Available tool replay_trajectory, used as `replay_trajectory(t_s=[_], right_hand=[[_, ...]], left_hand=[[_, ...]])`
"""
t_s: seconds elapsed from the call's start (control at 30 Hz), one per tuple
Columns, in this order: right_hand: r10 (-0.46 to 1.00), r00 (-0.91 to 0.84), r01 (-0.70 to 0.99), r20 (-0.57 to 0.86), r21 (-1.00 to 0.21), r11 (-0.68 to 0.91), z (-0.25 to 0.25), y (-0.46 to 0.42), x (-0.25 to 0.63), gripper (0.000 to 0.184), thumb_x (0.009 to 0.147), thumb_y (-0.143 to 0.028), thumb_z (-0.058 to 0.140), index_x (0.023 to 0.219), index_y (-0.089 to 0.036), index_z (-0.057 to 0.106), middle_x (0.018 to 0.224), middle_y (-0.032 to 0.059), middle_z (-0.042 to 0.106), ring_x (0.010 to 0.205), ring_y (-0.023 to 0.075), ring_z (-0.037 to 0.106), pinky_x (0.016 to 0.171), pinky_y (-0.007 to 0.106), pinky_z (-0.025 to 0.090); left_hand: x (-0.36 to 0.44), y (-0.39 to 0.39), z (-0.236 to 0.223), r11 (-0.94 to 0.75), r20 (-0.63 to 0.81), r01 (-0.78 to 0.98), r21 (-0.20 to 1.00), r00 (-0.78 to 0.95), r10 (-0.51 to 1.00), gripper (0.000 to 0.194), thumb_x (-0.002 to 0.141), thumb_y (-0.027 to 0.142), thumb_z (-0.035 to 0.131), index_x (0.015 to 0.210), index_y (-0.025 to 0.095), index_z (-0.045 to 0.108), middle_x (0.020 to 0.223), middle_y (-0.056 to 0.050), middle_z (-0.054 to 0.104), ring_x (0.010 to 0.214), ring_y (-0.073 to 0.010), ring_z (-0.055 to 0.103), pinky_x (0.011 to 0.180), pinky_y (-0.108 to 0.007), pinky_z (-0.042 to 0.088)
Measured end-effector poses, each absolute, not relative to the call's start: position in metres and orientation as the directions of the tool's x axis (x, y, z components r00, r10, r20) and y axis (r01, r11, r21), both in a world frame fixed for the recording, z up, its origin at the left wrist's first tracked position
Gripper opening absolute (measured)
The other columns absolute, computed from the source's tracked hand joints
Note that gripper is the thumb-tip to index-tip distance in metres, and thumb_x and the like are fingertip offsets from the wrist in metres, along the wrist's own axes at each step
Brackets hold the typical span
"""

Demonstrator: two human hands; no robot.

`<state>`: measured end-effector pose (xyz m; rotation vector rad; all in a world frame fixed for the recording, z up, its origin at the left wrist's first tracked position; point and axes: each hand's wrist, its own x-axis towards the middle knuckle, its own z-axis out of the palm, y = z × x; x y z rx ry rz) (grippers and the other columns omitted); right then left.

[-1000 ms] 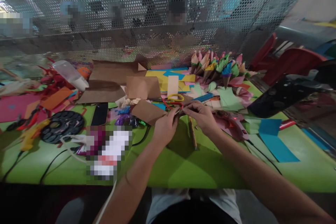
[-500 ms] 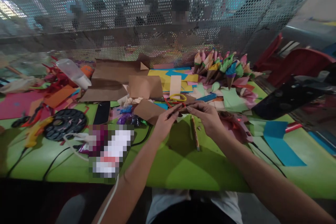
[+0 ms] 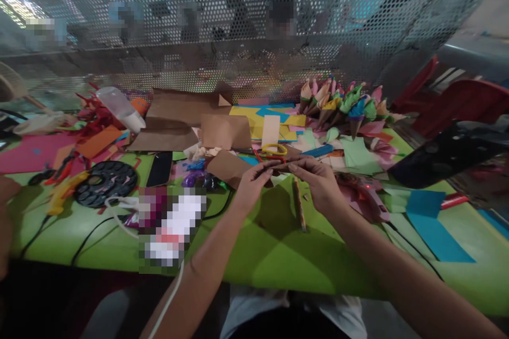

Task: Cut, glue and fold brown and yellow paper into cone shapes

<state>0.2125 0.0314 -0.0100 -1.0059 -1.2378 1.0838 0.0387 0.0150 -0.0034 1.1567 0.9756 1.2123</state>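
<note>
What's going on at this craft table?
Someone's left hand and right hand are pinching a small brown piece between them above the green table. A pencil lies just below. Behind are sheets of brown paper and, to the right, a bunch of colourful paper cones.

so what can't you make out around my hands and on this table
All in the head view:
Small brown piece: mostly covered by left hand and right hand.
White item: pixelated.
Arm at left: cut off by the edge.
People behind the mesh: pixelated, blurred.
</note>
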Motion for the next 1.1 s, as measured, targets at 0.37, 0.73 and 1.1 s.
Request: replay_trajectory(t_s=[0.37,0.73,1.1], right_hand=[[0.978,-0.017,-0.087,0.21,-0.974,0.207,-0.0089,0.0311,0.2122,0.017,0.073,-0.044,0.081,0.074,-0.027,0.079,0.096,0.0051,0.071,0.106,0.0269,0.061,0.098,0.044,0.046],[0.973,-0.054,-0.054,0.225,-0.973,0.223,-0.0105,0.0287,0.2104,0.014,0.074,-0.044,0.08,0.079,-0.03,0.081,0.098,0.0045,0.072,0.109,0.0283,0.059,0.102,0.046,0.041],[0.979,-0.024,-0.057,0.201,-0.978,0.199,-0.0118,0.0315,0.2108,0.024,0.071,-0.049,0.081,0.07,-0.025,0.075,0.098,0.0053,0.07,0.104,0.0269,0.061,0.095,0.043,0.046]], left_hand=[[0.0391,0.0147,-0.0069,0.049,-0.025,-0.29,0.956,0.084,0.996,0.031,0.077,0.035,0.072,0.103,0.018,0.074,0.085,-0.002,0.069,0.065,-0.0111,0.055,0.065,-0.025,0.043],[0.0391,0.0147,-0.0053,0.023,-0.006,-0.265,0.964,0.066,0.998,0.029,0.074,0.035,0.073,0.097,0.018,0.075,0.082,-0.001,0.068,0.065,-0.011,0.054,0.064,-0.025,0.043],[0.0341,0.0154,-0.0022,0.065,-0.054,-0.212,0.975,0.055,0.997,0.031,0.073,0.036,0.068,0.095,0.016,0.08,0.064,-0.002,0.067,0.062,-0.0136,0.055,0.062,-0.024,0.042]])
